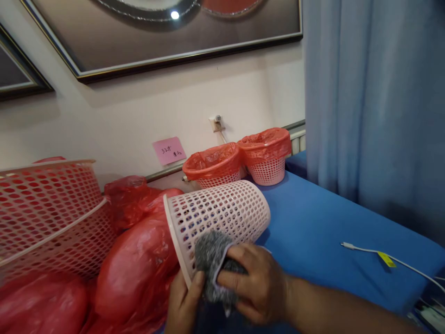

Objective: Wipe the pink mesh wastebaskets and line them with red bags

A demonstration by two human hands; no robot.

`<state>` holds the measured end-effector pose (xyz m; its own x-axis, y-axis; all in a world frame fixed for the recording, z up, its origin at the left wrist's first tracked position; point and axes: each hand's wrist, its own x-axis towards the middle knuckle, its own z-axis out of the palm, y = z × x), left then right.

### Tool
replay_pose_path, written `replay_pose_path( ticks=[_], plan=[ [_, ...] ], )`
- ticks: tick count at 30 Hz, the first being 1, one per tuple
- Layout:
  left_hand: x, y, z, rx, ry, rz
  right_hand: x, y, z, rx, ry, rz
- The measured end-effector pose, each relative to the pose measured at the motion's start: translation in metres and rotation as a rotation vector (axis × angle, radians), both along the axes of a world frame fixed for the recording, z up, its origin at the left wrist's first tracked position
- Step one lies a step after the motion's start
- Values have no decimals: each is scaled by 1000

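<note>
A pale pink perforated plastic wastebasket point(222, 208) lies tilted on its side in front of me, its open rim facing left. My left hand point(185, 299) grips it at the lower rim, thumb on the outside. In my right hand point(255, 283) is a bunched grey cleaning cloth point(212, 255) with a pale edge, pressed against the basket's outer wall near the rim. The fingers of my right hand curl around the cloth. The left fingers behind the rim are partly hidden.
Two baskets lined with red bags, one nearer point(212, 162) and one farther point(267, 157), stand by the wall. Stacked pink baskets point(52, 208) and stuffed red plastic bags point(139, 269) fill the left. A white cable point(368, 251) lies on the blue table point(313, 227). A blue curtain point(375, 102) hangs right.
</note>
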<state>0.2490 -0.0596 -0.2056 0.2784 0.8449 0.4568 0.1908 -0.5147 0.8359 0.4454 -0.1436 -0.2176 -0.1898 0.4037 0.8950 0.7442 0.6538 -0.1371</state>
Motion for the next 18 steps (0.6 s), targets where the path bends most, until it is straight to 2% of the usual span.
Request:
replay_pose_path(
  ticks=[3, 8, 10, 12, 16, 17, 18],
  plan=[
    [1, -7, -1, -3, 49, -76, 1, 3, -3, 62, -14, -30],
    [10, -11, -9, 34, 121, -108, 54, 29, -8, -110, 329, -480],
    [12, -10, -15, 44, 120, -93, 65, 34, -8, -153, 402, -539],
    [13, -11, -19, 12, 73, -68, 58, 30, -6, -118, 370, -438],
    [15, -16, -16, -108, -50, -31, 23, 14, -5, -15, 75, 12],
    [16, -17, -14, -126, -56, -22, 20, 14, -5, -8, 51, 52],
    [17, -17, -13, -132, -54, -12, 22, 16, -6, -11, 75, 28]
  ],
)
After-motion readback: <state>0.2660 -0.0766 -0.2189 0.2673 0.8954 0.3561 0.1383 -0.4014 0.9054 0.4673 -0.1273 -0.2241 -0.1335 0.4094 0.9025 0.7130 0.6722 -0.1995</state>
